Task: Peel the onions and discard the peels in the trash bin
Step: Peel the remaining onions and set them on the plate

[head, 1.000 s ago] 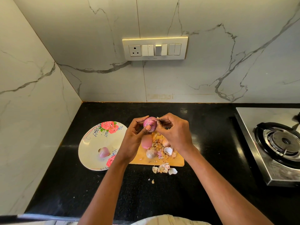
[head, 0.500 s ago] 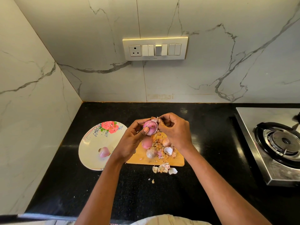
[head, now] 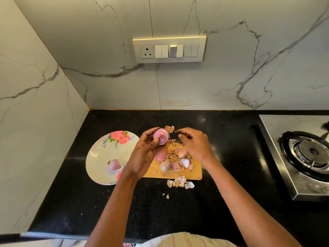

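Observation:
My left hand [head: 144, 154] grips a partly peeled pink onion [head: 161, 137] above the far edge of the wooden cutting board [head: 195, 173]. A dry flap of peel [head: 169, 129] sticks out from the onion's top right. My right hand [head: 195, 145] hovers just right of the onion with loosely curled fingers, holding nothing and not touching it. On the board lie three more onions [head: 183, 153] among a heap of peels [head: 185, 163]. One peeled onion [head: 114, 164] rests on the floral plate [head: 101, 154] at the left. No trash bin is in view.
More loose peels [head: 179, 181] lie on the black counter [head: 222, 202] just in front of the board. A steel gas stove [head: 302, 157] stands at the right. Marble walls close off the back and left, with a switch panel [head: 169, 49] above.
My right hand has let go of the peel at the onion's top and drawn away to the right. My left hand has turned the onion slightly and still holds it.

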Motion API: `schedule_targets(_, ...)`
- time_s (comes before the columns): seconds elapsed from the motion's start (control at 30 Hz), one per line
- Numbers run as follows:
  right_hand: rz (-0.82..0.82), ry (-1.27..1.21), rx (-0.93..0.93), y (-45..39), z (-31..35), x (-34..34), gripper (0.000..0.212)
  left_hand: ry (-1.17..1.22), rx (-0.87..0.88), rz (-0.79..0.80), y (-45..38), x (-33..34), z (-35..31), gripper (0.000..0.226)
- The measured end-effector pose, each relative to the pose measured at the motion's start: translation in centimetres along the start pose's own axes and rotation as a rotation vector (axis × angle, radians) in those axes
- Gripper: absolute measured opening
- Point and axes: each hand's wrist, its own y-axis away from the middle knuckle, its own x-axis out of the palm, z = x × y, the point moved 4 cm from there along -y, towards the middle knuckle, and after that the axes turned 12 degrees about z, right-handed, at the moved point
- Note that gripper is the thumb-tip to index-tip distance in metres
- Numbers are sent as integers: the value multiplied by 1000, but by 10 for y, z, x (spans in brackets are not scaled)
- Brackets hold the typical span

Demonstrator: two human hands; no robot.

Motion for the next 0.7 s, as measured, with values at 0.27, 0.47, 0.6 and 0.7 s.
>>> schedule_targets(0.27, 130, -170, -148, 5, 28, 11, 27, -13, -17, -44, -2, 7, 9, 43)
schedule_targets(0.47, 54, -166, -191, 7, 30, 8, 18, -190, -1, -45, -2, 6, 7, 47)
schedule_targets(0.6, -32, -126, -106, 2, 21, 7, 12, -162, -3, -49, 1, 6, 6, 50)
schedule_targets(0.7, -36, -115, -46, 1, 11, 5, 14, -91, 13, -55, 2, 8, 3, 47)
